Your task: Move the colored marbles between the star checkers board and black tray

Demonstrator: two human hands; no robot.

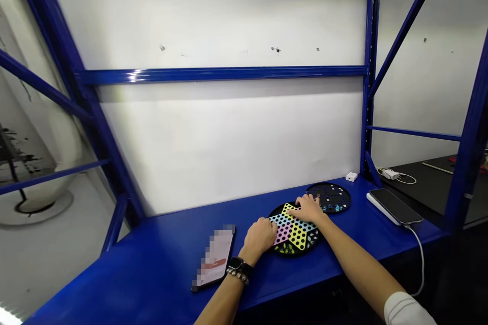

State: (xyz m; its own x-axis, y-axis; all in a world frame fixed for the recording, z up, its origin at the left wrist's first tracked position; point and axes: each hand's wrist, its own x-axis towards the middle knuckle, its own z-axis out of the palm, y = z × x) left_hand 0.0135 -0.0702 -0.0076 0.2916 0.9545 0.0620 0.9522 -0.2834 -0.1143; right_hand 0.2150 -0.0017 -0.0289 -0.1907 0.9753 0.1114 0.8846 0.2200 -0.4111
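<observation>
Currently, you are holding both hands over the star (290,228), which is lying on a round black tray (293,254) at the front right of the blue bench (163,259). Your left hand (260,236) is curling its fingers at the star's left edge; whether they are pinching it, you cannot tell from this view. Your right hand (308,208) is lying across the star's upper right part, with one digit extending over the yellow tip and the others parting toward the second tray (331,199); whether it is gripping anything, you cannot tell. Yellow, blue and pink fields with dark holes are showing on the star, and green and pale pieces (285,248) are lying in the tray along its lower edge.

The second tray is sitting just behind, holding blue and white pieces. You are wearing a watch (236,263) and a bracelet (238,275) on your left wrist. A tablet (216,259) is lying left of that wrist. Toward the right end, a black phone (396,205) is resting on a white block (380,207), a white cable (423,264) is hanging over the bench edge, and a small white box (351,176) is standing near the wall (229,137).
</observation>
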